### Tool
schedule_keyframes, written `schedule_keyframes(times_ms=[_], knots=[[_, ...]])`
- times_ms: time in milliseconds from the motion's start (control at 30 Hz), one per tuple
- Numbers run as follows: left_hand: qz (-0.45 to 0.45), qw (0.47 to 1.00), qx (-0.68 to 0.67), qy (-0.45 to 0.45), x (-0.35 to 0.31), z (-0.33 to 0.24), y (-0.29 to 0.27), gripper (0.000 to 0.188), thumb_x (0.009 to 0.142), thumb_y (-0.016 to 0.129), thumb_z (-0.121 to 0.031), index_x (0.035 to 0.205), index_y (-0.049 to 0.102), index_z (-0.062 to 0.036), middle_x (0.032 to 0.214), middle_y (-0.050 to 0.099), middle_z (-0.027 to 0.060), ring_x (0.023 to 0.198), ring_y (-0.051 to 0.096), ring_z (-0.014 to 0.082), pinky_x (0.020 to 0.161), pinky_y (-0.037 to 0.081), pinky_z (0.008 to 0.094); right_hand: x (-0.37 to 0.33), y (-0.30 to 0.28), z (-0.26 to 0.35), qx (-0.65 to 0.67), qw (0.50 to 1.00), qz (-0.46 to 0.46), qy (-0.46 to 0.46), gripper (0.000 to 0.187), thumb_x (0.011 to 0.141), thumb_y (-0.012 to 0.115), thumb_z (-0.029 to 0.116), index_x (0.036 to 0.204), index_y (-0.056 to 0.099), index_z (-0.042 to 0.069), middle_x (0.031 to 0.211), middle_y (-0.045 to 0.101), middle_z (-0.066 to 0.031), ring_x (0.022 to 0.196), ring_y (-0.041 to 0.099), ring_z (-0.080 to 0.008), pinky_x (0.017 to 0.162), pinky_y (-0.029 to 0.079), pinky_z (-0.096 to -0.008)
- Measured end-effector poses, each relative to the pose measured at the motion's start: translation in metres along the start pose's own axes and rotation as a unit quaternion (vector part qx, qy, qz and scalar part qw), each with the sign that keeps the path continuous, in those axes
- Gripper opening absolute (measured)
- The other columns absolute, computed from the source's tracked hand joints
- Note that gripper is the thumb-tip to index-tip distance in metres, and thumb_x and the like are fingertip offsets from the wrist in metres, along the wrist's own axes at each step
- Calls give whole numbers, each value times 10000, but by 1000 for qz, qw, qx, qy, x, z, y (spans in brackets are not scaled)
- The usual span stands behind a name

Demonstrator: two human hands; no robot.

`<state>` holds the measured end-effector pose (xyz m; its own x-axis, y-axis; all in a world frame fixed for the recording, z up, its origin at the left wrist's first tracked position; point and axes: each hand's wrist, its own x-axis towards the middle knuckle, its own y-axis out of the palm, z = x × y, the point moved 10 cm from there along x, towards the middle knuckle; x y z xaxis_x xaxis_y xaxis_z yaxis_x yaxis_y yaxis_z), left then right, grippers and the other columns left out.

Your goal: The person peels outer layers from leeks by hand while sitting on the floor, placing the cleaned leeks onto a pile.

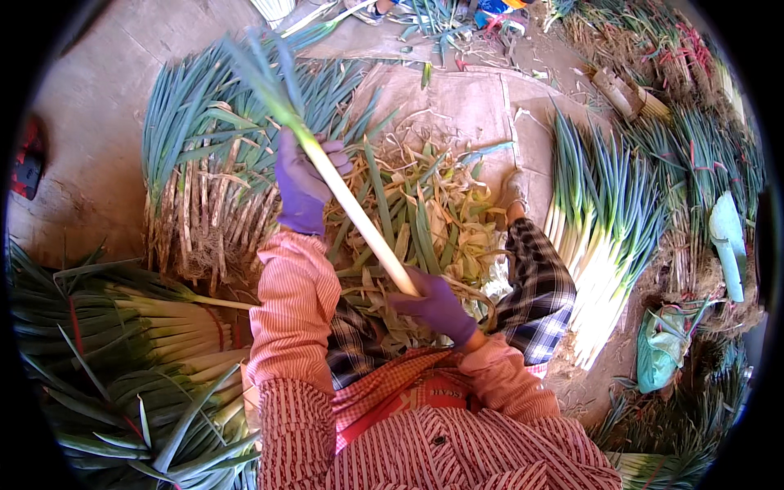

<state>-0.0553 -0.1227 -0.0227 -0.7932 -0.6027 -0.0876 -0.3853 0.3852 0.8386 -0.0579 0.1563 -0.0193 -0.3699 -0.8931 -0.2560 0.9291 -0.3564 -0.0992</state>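
A long green onion slants across the middle of the view, its white stalk peeled smooth and its green leaves pointing to the upper left. My left hand, in a purple glove, is closed on it just below the leaves. The white root end sits in my right hand, also purple-gloved, with the fingers wrapped round it. Beneath the stalk, between my legs, lies a heap of stripped leaves and dry skins. The leaf tips are slightly blurred.
Unpeeled green onions with dirty roots lie at the left. Cleaned white-stalked ones are piled at the right. Tied bundles fill the lower left; more bundles line the far right, near a green bag. A beige cloth covers the floor ahead.
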Motion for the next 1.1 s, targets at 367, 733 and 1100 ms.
schedule_keyframes(times_ms=[367,733,1100], knots=[[-46,999,23,-7,0,12,13,506,909,544,-439,1144,534,10,1046,607,218,935,586,342,902,462,519,-37,2,-52,356,924,102,99,371,950,524,356,807,593,21,541,487,-8,458,483,-118,449,389,-252],[159,942,295,-23,-51,127,159,507,990,440,-341,1293,408,63,956,643,169,699,642,214,587,545,353,-67,-85,-35,425,879,6,-216,653,759,731,484,1141,593,-27,772,664,-98,567,602,-85,489,552,-222],[29,944,186,-270,-33,146,27,203,1001,398,-276,961,488,-99,700,377,-39,555,347,90,542,300,273,-259,-361,-131,68,889,-453,2,404,921,590,357,1007,646,-34,525,473,28,420,477,-106,398,386,-268]])
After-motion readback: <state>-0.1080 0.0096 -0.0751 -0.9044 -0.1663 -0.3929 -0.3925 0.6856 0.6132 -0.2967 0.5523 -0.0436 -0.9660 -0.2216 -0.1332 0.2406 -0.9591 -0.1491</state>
